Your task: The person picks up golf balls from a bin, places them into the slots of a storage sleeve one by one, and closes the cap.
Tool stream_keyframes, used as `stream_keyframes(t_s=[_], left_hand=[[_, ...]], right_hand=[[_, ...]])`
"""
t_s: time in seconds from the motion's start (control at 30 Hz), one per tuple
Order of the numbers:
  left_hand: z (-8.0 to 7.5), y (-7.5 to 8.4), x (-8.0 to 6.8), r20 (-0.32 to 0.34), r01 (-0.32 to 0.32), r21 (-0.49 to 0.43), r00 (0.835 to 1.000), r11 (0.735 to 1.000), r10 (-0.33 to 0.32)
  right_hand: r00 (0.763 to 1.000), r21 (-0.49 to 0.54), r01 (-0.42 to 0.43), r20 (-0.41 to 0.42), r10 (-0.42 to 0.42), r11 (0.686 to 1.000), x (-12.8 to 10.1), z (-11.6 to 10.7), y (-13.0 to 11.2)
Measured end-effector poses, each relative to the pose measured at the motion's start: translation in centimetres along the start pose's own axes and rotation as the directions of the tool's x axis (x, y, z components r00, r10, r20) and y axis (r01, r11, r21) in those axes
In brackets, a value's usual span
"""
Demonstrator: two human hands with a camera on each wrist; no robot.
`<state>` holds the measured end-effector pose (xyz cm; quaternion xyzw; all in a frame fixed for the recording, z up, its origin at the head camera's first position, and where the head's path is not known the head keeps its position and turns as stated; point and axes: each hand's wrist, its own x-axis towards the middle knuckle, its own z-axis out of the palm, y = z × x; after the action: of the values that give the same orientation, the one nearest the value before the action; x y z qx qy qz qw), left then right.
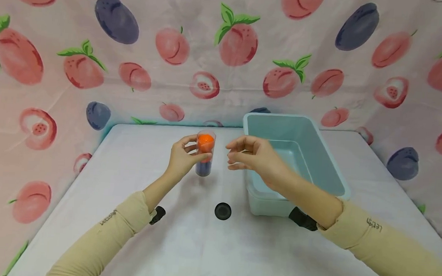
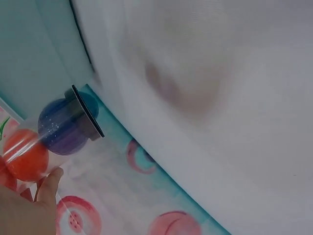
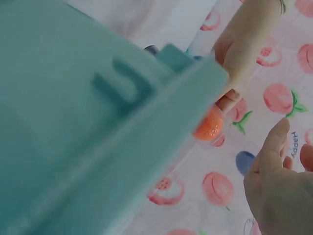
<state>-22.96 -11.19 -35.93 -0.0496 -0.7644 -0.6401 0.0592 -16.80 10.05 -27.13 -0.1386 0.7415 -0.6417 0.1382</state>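
Note:
My left hand point(image 1: 180, 157) grips a clear cylindrical tube point(image 1: 204, 149) upright near the middle of the table, fingers behind it and thumb across its front. Inside, an orange ball point(image 1: 206, 141) sits near the top. A purple-blue ball point(image 2: 61, 128) lies at the bottom, beside the dark base point(image 2: 87, 113), and more orange shows between them. To the right of the tube, my right hand point(image 1: 255, 156) hovers with loosely bent fingers, nothing held in it. It overlaps the near left side of the light-blue bin point(image 1: 326, 156) in the head view.
On the white table point(image 1: 185, 244), a black round disc point(image 1: 222, 211) lies nearer to me than the tube. The deep bin's walls rise at the right, under my right forearm. A fruit-print cloth point(image 1: 133, 96) hangs behind and beside the table.

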Motion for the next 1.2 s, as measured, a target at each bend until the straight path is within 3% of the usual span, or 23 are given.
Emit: stream_keyframes(t_s=[0.23, 0.53, 0.63, 0.73, 0.83, 0.97, 1.1, 1.2], left_hand=[[-1.1, -0.7, -0.3, -0.041, 0.005, 0.028, 0.999, 1.000, -0.004], [-2.4, -2.0, -0.8, -0.125, 0.029, 0.030, 0.992, 0.999, -0.025], [-2.7, -2.5, -1.1, -0.143, 0.041, 0.031, 0.989, 0.999, -0.036], [-3.1, -3.1, -1.4, -0.155, 0.061, 0.021, 0.986, 0.998, -0.057], [-3.4, -3.5, -1.6, -0.156, 0.079, 0.009, 0.985, 0.997, -0.077], [-3.9, -4.0, -1.9, -0.152, 0.089, 0.001, 0.984, 0.996, -0.088], [-4.3, -4.4, -1.8, -0.136, 0.083, -0.012, 0.987, 0.996, -0.084], [-4.6, -4.5, -1.8, -0.131, 0.088, -0.006, 0.988, 0.996, -0.088]], right_hand=[[0.985, -0.185, 0.160, 0.094, -0.145, 0.970, -1.0, 1.5, 1.8], [0.951, -0.271, 0.284, 0.204, -0.233, 0.920, -2.2, 3.7, 5.8], [0.924, -0.344, 0.376, 0.213, -0.318, 0.860, -2.3, 4.1, 7.6], [0.884, -0.447, 0.468, 0.219, -0.414, 0.762, -2.3, 4.2, 9.2], [0.866, -0.518, 0.496, 0.238, -0.439, 0.697, -2.1, 4.3, 10.5], [0.886, -0.613, 0.461, 0.278, -0.371, 0.642, -1.9, 4.4, 11.7], [0.925, -0.700, 0.379, 0.296, -0.236, 0.605, -1.7, 4.4, 12.5], [0.942, -0.740, 0.334, 0.291, -0.170, 0.584, -1.6, 4.5, 13.1]])
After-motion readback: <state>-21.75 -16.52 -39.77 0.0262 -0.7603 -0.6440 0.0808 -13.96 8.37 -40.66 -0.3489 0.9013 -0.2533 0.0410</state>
